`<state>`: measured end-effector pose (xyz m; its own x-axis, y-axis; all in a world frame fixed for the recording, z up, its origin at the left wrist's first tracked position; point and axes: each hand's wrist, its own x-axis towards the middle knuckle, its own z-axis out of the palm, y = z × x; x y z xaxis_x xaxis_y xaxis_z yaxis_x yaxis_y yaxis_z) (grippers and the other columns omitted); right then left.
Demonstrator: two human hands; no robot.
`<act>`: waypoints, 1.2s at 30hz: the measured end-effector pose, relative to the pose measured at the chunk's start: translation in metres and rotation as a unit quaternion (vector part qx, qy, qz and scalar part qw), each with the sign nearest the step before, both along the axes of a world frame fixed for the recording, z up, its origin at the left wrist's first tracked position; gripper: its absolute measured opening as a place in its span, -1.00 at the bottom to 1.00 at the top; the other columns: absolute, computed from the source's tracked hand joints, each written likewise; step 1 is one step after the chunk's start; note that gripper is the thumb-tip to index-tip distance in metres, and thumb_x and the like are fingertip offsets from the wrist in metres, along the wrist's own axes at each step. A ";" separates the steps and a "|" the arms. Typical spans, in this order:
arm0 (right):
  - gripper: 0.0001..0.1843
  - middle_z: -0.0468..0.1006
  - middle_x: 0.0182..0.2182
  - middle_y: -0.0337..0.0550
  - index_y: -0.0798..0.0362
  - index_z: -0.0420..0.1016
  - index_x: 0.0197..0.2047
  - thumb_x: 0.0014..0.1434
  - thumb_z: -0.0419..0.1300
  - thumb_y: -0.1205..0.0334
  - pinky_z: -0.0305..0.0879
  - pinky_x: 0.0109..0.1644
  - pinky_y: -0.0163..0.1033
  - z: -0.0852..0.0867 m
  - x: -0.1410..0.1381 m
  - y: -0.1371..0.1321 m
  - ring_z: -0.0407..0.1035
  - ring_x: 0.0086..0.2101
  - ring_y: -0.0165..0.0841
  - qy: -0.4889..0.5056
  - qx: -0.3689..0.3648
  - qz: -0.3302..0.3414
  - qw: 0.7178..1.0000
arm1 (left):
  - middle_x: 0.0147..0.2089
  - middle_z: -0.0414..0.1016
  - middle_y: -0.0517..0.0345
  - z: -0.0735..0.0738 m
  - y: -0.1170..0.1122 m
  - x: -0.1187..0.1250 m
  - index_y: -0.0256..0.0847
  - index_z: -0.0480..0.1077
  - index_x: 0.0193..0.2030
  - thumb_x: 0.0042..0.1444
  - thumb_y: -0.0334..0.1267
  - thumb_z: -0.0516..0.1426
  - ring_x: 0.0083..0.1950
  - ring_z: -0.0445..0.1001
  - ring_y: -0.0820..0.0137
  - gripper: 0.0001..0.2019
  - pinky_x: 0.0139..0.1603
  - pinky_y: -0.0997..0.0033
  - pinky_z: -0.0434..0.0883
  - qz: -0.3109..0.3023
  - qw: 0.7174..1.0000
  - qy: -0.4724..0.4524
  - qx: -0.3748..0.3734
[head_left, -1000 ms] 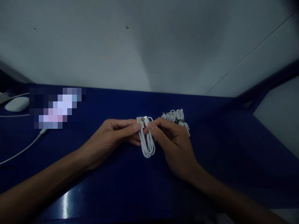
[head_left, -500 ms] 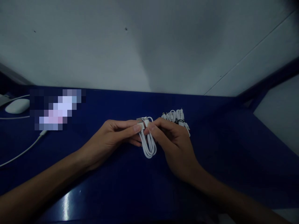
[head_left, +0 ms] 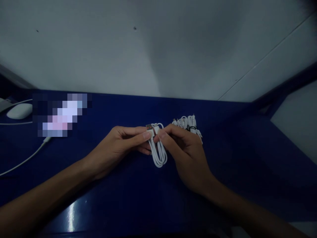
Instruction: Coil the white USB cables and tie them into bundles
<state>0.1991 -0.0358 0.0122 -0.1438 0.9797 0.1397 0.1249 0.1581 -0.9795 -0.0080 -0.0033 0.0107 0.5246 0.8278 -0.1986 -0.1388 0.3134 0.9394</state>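
Observation:
Between my two hands is a coiled white USB cable [head_left: 158, 153], its loops hanging toward me. My left hand [head_left: 126, 138] pinches it by the larger plug, whose flat metal end points away from me. With thumb and fingers, my right hand [head_left: 184, 150] grips the cable at its other plug, close beside the first. Behind my right hand lies a group of coiled white cables [head_left: 187, 122], bound with dark ties; my hand hides part of them.
A blue table [head_left: 128, 198] lies under everything, meeting a pale wall [head_left: 104, 49] at the back. To the left are a blurred-out bright phone-like object [head_left: 63, 115] with a white cord [head_left: 27, 162] and a white rounded object [head_left: 19, 111].
Hardly anything differs. The whole view has shifted slightly, and the larger plug's metal end now shows reddish marks inside. Both hands keep the same hold on the cable.

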 end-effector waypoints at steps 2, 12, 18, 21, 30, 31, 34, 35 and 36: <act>-0.71 0.51 -0.43 -0.31 0.00 0.63 -0.25 0.53 0.24 0.10 0.26 -0.39 -0.29 -0.001 0.000 0.000 0.33 -0.45 -0.45 0.002 0.004 0.000 1.000 | 0.04 0.78 -0.04 0.000 0.000 0.000 -0.12 0.76 0.08 0.44 -0.17 0.32 -0.02 0.70 0.35 -0.79 0.05 0.46 0.62 0.003 1.000 0.003 -0.005; -0.69 0.52 -0.44 -0.31 -0.01 0.61 -0.28 0.53 0.24 0.11 0.28 -0.40 -0.31 -0.002 -0.001 0.000 0.35 -0.45 -0.46 0.001 0.010 -0.005 1.000 | 0.02 0.78 -0.04 -0.002 0.001 -0.001 -0.13 0.75 0.09 0.43 -0.14 0.33 0.00 0.71 0.32 -0.78 0.05 0.44 0.62 -0.002 1.000 0.003 -0.003; -0.70 0.55 -0.43 -0.31 -0.01 0.62 -0.27 0.53 0.25 0.10 0.31 -0.39 -0.33 -0.001 -0.001 -0.001 0.38 -0.45 -0.47 0.014 0.007 0.000 1.000 | 0.04 0.77 -0.04 -0.002 0.002 -0.001 -0.12 0.75 0.10 0.40 -0.14 0.36 -0.06 0.69 0.37 -0.77 0.04 0.44 0.62 -0.006 1.000 0.005 0.000; -0.69 0.53 -0.44 -0.31 0.00 0.61 -0.29 0.52 0.26 0.11 0.30 -0.40 -0.34 -0.001 -0.002 -0.001 0.37 -0.45 -0.47 0.016 0.009 -0.002 1.000 | 0.05 0.76 -0.04 -0.001 0.002 -0.001 -0.13 0.75 0.10 0.40 -0.14 0.35 -0.04 0.69 0.35 -0.77 0.04 0.43 0.62 -0.008 1.000 0.005 0.001; -0.71 0.51 -0.42 -0.33 0.00 0.63 -0.26 0.53 0.24 0.15 0.27 -0.38 -0.32 0.000 -0.001 0.001 0.34 -0.44 -0.48 -0.006 0.022 -0.008 1.000 | 0.02 0.77 -0.06 0.004 0.001 -0.001 -0.15 0.75 0.10 0.44 -0.15 0.32 -0.03 0.68 0.32 -0.77 0.04 0.41 0.60 -0.011 1.000 0.012 -0.001; -0.72 0.51 -0.41 -0.33 0.00 0.63 -0.26 0.53 0.24 0.15 0.27 -0.38 -0.32 0.000 -0.001 0.000 0.34 -0.44 -0.48 -0.007 0.025 -0.007 1.000 | 0.02 0.77 -0.06 0.003 0.001 -0.001 -0.15 0.75 0.11 0.44 -0.16 0.32 -0.02 0.68 0.31 -0.76 0.05 0.40 0.60 -0.011 1.000 0.013 -0.002; -0.71 0.52 -0.42 -0.33 0.00 0.61 -0.27 0.53 0.24 0.14 0.26 -0.39 -0.32 0.000 -0.001 0.000 0.34 -0.44 -0.48 0.001 0.024 -0.003 1.000 | 0.02 0.77 -0.06 0.002 0.001 -0.001 -0.16 0.74 0.12 0.44 -0.18 0.31 0.00 0.69 0.30 -0.76 0.06 0.39 0.60 -0.011 1.000 0.010 -0.005; -0.71 0.51 -0.43 -0.33 0.00 0.61 -0.27 0.53 0.24 0.14 0.26 -0.40 -0.33 0.000 -0.001 0.000 0.34 -0.44 -0.48 0.003 0.021 -0.002 1.000 | 0.01 0.77 -0.06 0.001 0.001 -0.001 -0.16 0.74 0.12 0.44 -0.18 0.30 -0.01 0.69 0.30 -0.77 0.06 0.38 0.60 -0.011 1.000 0.008 -0.007; -0.70 0.51 -0.43 -0.33 0.00 0.60 -0.28 0.53 0.24 0.14 0.26 -0.40 -0.33 0.000 -0.001 0.000 0.34 -0.45 -0.48 0.004 0.019 -0.002 1.000 | 0.01 0.77 -0.06 0.000 0.001 -0.001 -0.15 0.74 0.12 0.45 -0.18 0.30 -0.01 0.69 0.30 -0.77 0.06 0.38 0.60 -0.012 1.000 0.006 -0.008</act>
<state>0.1983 -0.0361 0.0121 -0.1387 0.9742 0.1778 0.1184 0.1945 -0.9737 -0.0085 -0.0025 0.0108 0.5414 0.8120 -0.2182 -0.1208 0.3320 0.9355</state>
